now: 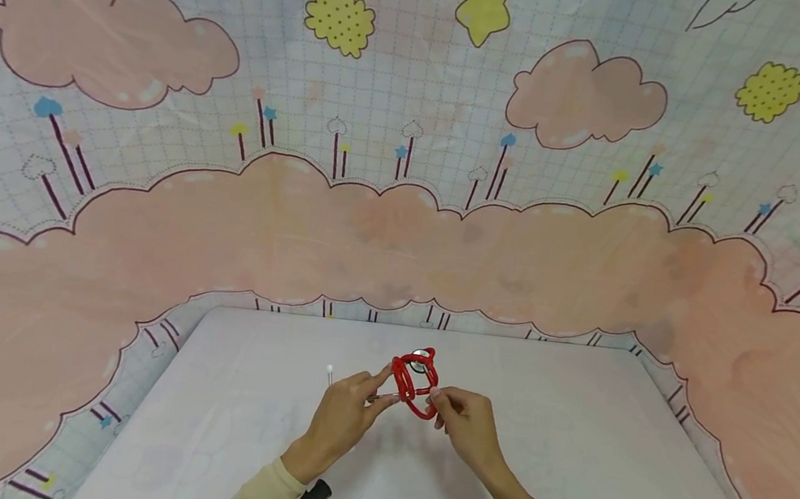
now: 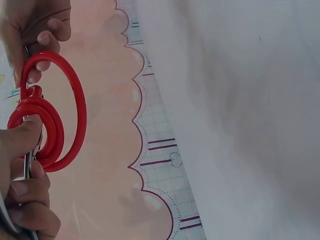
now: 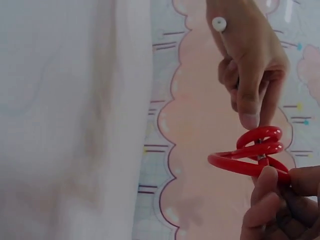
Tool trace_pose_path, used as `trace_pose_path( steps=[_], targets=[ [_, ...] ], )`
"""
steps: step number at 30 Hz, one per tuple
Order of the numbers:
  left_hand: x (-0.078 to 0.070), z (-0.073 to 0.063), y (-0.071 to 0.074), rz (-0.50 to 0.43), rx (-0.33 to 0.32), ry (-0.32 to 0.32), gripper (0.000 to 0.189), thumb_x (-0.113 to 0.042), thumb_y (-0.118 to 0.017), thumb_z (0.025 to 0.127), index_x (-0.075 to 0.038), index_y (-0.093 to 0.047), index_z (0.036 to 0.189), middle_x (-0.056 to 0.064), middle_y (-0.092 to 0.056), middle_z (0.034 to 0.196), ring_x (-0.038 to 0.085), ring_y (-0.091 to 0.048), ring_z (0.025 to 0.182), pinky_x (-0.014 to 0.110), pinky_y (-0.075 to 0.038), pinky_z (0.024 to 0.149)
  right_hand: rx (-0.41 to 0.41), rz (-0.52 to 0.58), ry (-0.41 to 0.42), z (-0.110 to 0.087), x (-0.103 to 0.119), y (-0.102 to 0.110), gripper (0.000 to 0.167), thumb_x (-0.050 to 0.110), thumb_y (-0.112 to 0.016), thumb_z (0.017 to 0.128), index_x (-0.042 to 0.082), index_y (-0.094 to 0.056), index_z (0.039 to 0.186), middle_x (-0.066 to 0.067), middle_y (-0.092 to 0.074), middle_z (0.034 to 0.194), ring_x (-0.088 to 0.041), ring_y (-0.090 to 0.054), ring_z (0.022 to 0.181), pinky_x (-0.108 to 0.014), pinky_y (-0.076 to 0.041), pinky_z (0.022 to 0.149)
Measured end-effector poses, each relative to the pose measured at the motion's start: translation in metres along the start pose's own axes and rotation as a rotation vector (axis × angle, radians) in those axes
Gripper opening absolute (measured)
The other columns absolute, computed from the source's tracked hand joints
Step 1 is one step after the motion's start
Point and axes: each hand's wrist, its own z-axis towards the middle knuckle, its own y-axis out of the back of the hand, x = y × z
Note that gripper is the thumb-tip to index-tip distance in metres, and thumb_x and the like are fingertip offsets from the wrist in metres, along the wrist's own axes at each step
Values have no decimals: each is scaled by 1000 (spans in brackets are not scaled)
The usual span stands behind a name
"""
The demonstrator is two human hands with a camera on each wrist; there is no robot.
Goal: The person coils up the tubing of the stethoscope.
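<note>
A stethoscope with red tubing [image 1: 401,376] is held up between both hands, its tube wound into several loops. My left hand [image 1: 346,411] grips the wound loops and the metal ear tube [image 2: 28,170], thumb against the red coil. A white ear tip [image 3: 219,24] sticks out behind that hand. At the far side of the coil shows the round metal chest piece [image 1: 421,357]. My right hand [image 1: 466,419] pinches the tubing between thumb and fingertips on the coil's right side. One wider loop [image 2: 81,110] stands out from the tighter ones.
Below the hands lies a white tabletop [image 1: 532,458]. Behind it hangs a backdrop [image 1: 372,238] printed with clouds and stars. Dark wrist cameras [image 1: 313,498] sit at both sleeve cuffs.
</note>
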Motion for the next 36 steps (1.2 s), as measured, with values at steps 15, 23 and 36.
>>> trace_pose_path(
  steps=[15, 23, 36],
  targets=[
    [-5, -1, -3, 189, -34, -150, 43, -30, -79, 81, -9, -72, 118, -1, -66, 73, 6, -55, 53, 16, -44, 50, -178, -567, 332, -2, 8, -8, 17, 18, -73, 89, 8, -72, 75, 6, -58, 59, -1, -37, 51, -14, -34, 47],
    [-10, 1, -1, 304, -28, -206, 43, -30, -80, 80, -10, -73, 117, -1, -64, 71, 8, -58, 52, 18, -47, 50, -196, -654, 299, 3, 9, -7, 24, 18, -70, 91, 8, -67, 69, 7, -51, 54, -3, -33, 48, -17, -28, 44],
    [-10, -1, -3, 390, 47, -239, 40, -33, -78, 83, -10, -73, 114, -3, -64, 69, 7, -58, 52, 18, -45, 49, -189, -692, 223, 6, 5, -14, 33, 18, -69, 92, 11, -60, 61, 8, -39, 48, -5, -31, 44, -18, -24, 42]
  ],
)
